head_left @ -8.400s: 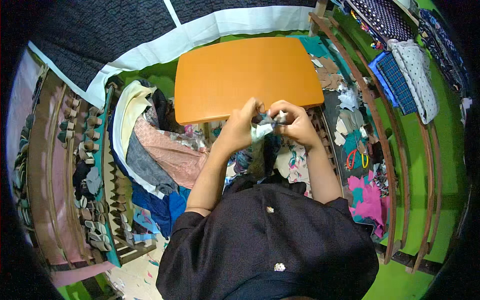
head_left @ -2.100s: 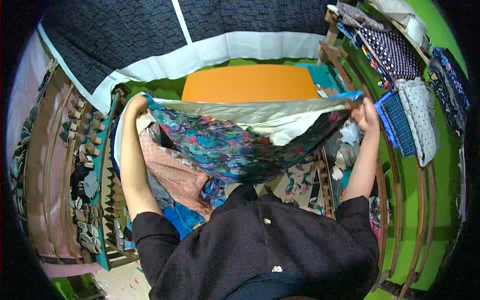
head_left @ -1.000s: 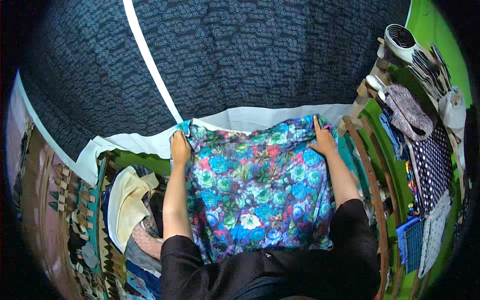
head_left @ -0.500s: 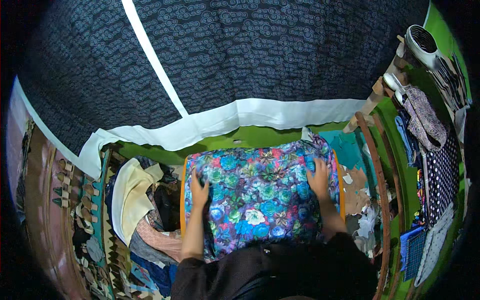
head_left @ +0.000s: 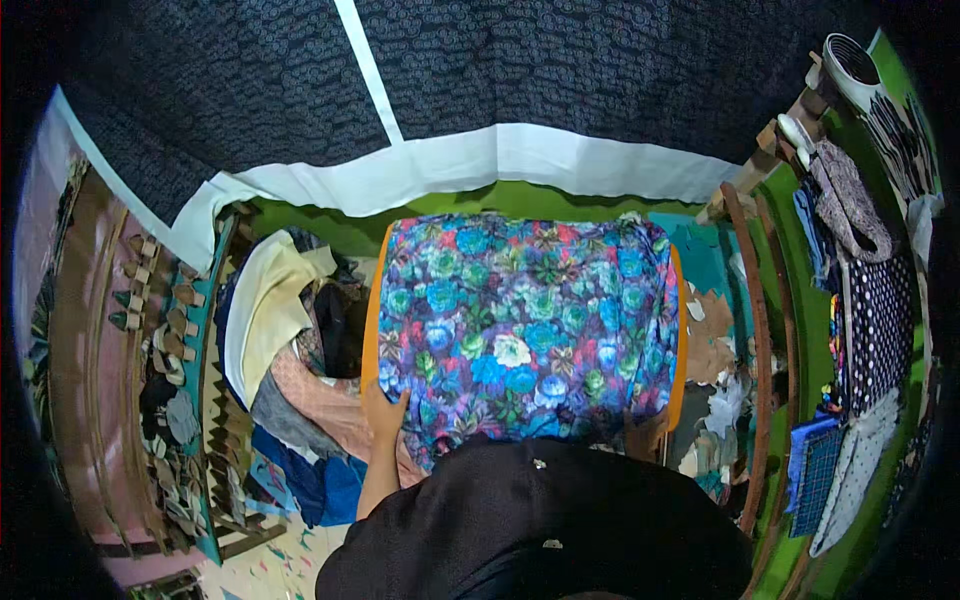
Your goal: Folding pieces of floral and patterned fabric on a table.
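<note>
Resting at one corner: one left hand (head_left: 383, 410), one flowered cloth (head_left: 525, 310)

One left hand is in plain view at the near left corner of the flowered cloth, touching it, with the thumb spread away from the fingers. The right hand is not to be made out; a dim brown patch (head_left: 647, 438) by the near right corner might be part of that arm, so I cannot tell how the hand stands. The one cloth lies spread over one orange table (head_left: 373, 330), which shows as two strips, left and right. One white rose (head_left: 511, 350) stands out among its blue and green blooms.

At the near side is one black top (head_left: 540, 510) with two pale buttons (head_left: 540, 463). Left of the table, at least four fabrics heap together: one cream piece (head_left: 265, 315), one pink piece (head_left: 325, 405), one grey piece (head_left: 285, 420) and one blue piece (head_left: 335, 490). To the right lie scraps (head_left: 708, 320) in teal, tan and pale grey, then two wooden rails (head_left: 764, 370). Past those are one plaid fabric (head_left: 815, 480) and one black polka-dot fabric (head_left: 880, 330). Across the far side, one dark curtain (head_left: 600, 80) bears one white upright stripe (head_left: 368, 70) and one white border (head_left: 450, 165).
</note>
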Available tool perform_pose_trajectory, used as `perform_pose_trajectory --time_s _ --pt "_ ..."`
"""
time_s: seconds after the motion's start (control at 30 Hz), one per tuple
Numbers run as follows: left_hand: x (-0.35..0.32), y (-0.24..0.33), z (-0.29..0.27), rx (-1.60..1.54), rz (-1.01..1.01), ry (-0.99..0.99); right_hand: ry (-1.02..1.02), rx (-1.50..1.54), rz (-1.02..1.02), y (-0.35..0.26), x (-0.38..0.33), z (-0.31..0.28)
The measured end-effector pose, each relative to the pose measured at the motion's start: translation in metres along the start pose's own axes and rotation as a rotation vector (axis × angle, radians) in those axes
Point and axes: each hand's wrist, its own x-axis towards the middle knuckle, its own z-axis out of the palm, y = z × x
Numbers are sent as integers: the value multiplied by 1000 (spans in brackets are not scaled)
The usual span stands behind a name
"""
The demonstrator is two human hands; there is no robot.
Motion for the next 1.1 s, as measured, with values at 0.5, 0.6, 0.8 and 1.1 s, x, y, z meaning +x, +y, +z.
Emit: perform_pose_trajectory --time_s 0.5,0.6,0.8,1.1 --pt "-26 18 -14 -27 -61 83 -277 195 83 15 -15 -16" --pt "9 -2 -11 -291 20 156 -284 212 68 25 10 -13" --pt "150 -3 -66 -443 156 -49 -152 543 51 16 137 -51" --pt "320 143 -100 -1193 0 -77 -198 1180 -48 -146 311 -100"
